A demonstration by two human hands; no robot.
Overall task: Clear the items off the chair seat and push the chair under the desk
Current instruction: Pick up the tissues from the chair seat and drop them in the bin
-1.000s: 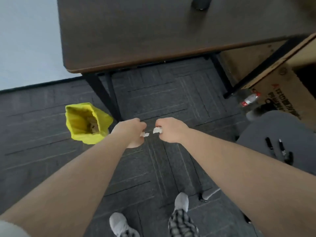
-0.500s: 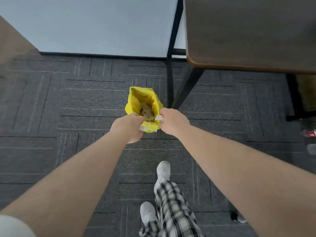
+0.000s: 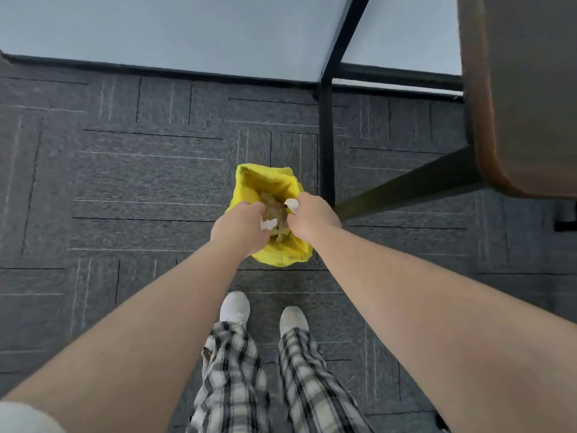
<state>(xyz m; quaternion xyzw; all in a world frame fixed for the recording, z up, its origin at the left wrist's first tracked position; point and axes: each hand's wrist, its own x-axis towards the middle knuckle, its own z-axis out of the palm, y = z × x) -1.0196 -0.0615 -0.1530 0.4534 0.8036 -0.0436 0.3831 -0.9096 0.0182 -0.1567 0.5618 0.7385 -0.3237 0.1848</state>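
A yellow bag (image 3: 267,181) stands open on the dark carpet, with crumpled brownish waste inside. Both my hands hover right over its mouth. My left hand (image 3: 239,228) is closed on a small white paper scrap (image 3: 268,224). My right hand (image 3: 312,215) pinches another white paper scrap (image 3: 292,204). The dark brown desk (image 3: 524,89) fills the upper right, its corner near the bag. The chair is out of view.
A black desk leg (image 3: 326,142) stands just right of the bag, with a slanted black brace (image 3: 406,185) running to the desk corner. A pale wall (image 3: 187,29) with a dark skirting lies ahead. My feet in white shoes (image 3: 234,307) stand behind the bag.
I have turned left and stepped up to the yellow bag. Both hands, still holding white scraps, moved from beside the bag to directly over its opening. The chair left the view.
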